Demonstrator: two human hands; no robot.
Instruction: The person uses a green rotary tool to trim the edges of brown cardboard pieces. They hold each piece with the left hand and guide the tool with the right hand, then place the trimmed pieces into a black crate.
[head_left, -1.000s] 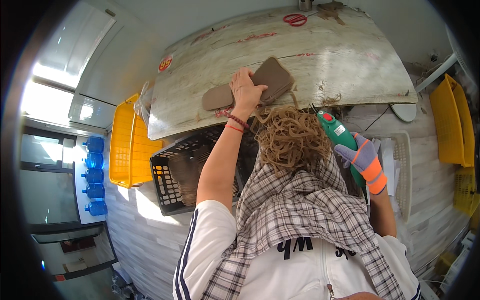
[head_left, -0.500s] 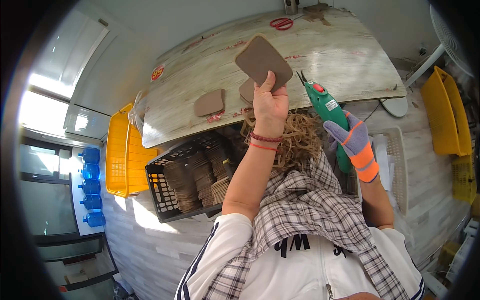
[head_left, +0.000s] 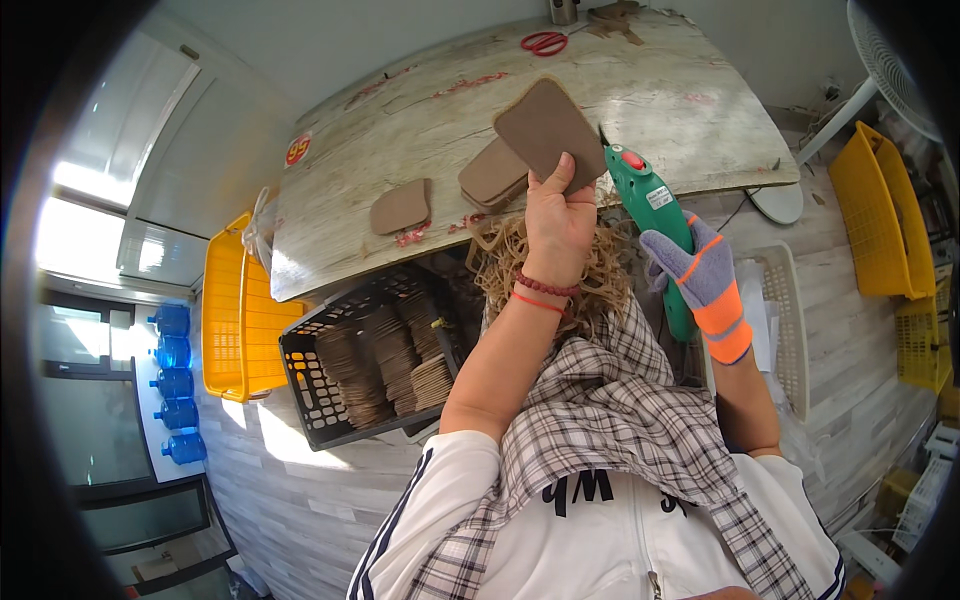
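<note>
My bare left hand (head_left: 560,215) pinches the lower edge of a brown rounded square pad (head_left: 550,125), thumb on top, held up above the table's near edge. My right hand (head_left: 705,270), in a grey and orange glove, wraps round a green electric scissors (head_left: 650,195) with a red button. Its dark blade tip is at the pad's right edge; whether it touches, I cannot tell. Behind my left hand a small stack of like pads (head_left: 490,180) lies on the table, and another pad (head_left: 402,207) lies further left. Thin brown offcut strips (head_left: 490,262) are heaped on my lap.
A black crate (head_left: 300,400) with stacked brown pads stands below the wooden table (head_left: 400,120). Yellow crates stand at the left (head_left: 225,330) and right (head_left: 880,220). Red-handled scissors (head_left: 545,43) lie at the table's back. A white basket (head_left: 795,330) and a fan (head_left: 890,60) are on the right.
The pad in my left hand has moved right and slightly down, closer to the electric scissors, whose blade now meets its edge in view. More of the stack behind shows.
</note>
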